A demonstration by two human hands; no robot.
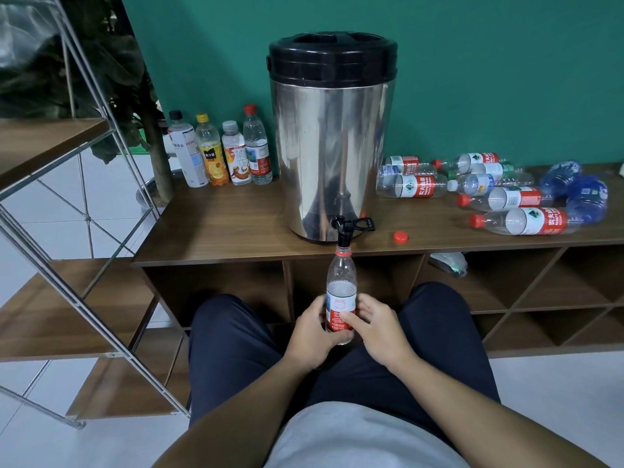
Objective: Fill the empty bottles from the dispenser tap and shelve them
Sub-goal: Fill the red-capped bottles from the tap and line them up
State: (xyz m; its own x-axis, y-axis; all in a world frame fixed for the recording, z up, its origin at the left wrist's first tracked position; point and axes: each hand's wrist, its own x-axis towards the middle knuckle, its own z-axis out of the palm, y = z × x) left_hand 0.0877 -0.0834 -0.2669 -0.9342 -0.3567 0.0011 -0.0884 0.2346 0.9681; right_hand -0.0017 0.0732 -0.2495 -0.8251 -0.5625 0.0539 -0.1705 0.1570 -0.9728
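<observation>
The red-and-white labels of the empty bottles point(417, 186) lying on the bench point(236, 228) read 农夫山泉, one upright tea bottle point(236, 157) shows 茶, and the held bottle's point(341, 298) print is too small.

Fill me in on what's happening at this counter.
A seated person grips an uncapped bottle in both hands, its mouth right under the dispenser tap. Its red cap lies on the counter. Four bottles stand left of the dispenser; empties lie right.
</observation>
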